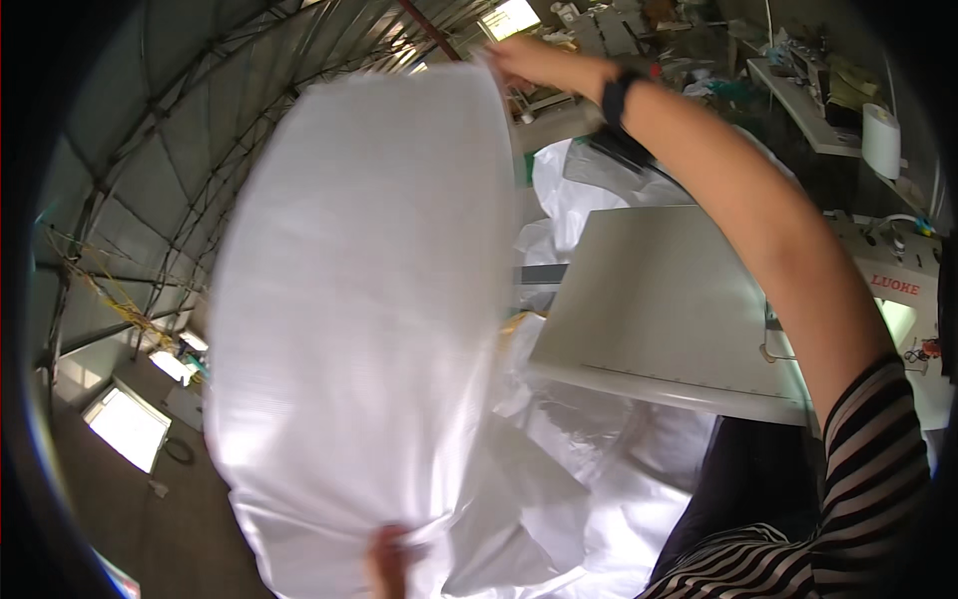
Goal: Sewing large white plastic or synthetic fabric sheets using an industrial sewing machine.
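A large white sheet (359, 280), smooth and slightly shiny like woven plastic, is stretched upright on the left and blurred by motion. My right arm reaches far forward, and my right hand (511, 64) is closed on the sheet's far top corner. Near the lower edge my left hand (387, 561) grips a fold of the same sheet; its fingers are smeared. More white sheeting (619, 449) hangs and lies crumpled beside it, in front of my lap. What lies behind the raised sheet is hidden.
To the right stands a pale sewing table (659, 309) with a marked near edge, and part of a white sewing machine (888, 270) beside my arm. White plastic pieces (564, 180) are heaped beyond the table. A further workbench (803, 105) carries a white thread cone (880, 142).
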Action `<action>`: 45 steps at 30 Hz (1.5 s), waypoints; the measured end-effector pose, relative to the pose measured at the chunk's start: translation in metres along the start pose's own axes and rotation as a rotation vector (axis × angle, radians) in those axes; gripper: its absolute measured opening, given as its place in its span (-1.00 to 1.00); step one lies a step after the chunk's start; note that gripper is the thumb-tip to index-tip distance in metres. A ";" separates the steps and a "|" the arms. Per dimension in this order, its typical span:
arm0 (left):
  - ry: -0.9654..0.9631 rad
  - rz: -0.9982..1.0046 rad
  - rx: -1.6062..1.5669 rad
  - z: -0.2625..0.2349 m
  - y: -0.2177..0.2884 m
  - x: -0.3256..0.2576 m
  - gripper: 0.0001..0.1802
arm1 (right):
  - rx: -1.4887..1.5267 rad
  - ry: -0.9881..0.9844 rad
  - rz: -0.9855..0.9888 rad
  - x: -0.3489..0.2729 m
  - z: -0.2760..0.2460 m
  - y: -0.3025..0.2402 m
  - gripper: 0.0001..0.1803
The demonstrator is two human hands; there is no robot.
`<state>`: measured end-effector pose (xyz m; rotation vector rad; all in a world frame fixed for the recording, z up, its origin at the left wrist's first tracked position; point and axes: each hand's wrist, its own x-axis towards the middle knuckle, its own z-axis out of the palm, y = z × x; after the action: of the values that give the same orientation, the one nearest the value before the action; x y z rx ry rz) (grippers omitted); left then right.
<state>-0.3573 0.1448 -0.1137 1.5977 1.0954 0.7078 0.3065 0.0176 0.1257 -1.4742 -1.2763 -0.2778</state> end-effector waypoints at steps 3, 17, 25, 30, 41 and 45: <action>-0.471 0.340 0.439 0.101 -0.012 -0.049 -0.78 | -0.341 0.168 0.223 -0.097 -0.036 0.106 -0.72; -1.965 -0.075 0.461 0.356 -0.097 -0.120 -0.59 | -0.578 0.040 0.576 -0.514 -0.030 -0.111 -0.55; -2.272 0.381 0.607 0.392 -0.092 -0.125 -0.55 | -0.207 0.056 1.439 -0.648 0.002 -0.097 -0.34; -1.422 0.674 0.484 0.445 -0.049 -0.033 -0.53 | 0.176 0.124 1.345 -0.701 0.036 -0.061 -0.67; -0.612 1.328 0.938 0.582 -0.060 0.036 -0.28 | -0.088 -0.022 1.025 -0.721 0.016 -0.131 -0.60; -0.597 1.399 0.954 0.572 -0.046 0.026 -0.38 | -0.760 0.288 1.019 -0.799 -0.067 -0.178 -0.30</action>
<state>0.1314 -0.0657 -0.3301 3.1180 -0.4197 0.4265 -0.1174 -0.5063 -0.3445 -2.4163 -0.0465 -0.2748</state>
